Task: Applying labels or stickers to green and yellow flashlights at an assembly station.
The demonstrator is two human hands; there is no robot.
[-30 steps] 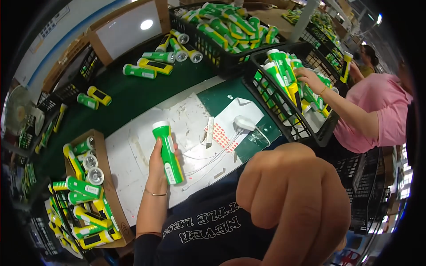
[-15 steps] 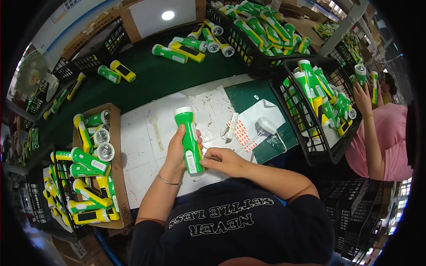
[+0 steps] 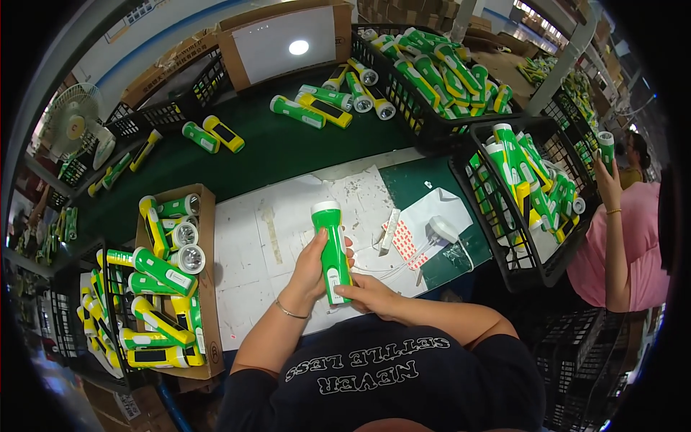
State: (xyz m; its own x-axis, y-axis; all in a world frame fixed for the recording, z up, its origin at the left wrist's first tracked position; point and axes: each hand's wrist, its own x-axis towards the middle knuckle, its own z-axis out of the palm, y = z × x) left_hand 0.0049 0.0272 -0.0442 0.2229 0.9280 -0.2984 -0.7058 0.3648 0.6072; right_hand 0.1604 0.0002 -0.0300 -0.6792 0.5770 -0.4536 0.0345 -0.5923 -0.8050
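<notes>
A green flashlight [image 3: 333,248] with a white head and a yellow edge stands almost lengthwise in front of me, head pointing away. My left hand [image 3: 309,268] is wrapped around its middle from the left. At its lower end, my right hand [image 3: 374,297] grips from the right, its thumb pressed on the pale panel there; its other fingers are partly hidden. Beneath both hands lies a worn white work sheet [image 3: 241,245]. On a white board [image 3: 266,65] across the bench shows a bright round spot of light.
A cardboard box [image 3: 206,281] full of green and yellow flashlights stands at left. Black crates [image 3: 515,241] of them stand at right. Beside the sheet lie a white plug-like device [image 3: 443,229] with cord and a red-dotted card [image 3: 404,245]. A co-worker's hand [image 3: 609,189] holds a flashlight.
The whole view has shifted, so the scene sits lower and farther right. My right thumb has moved from the flashlight's side onto its lower panel. The light spot stays on the board.
</notes>
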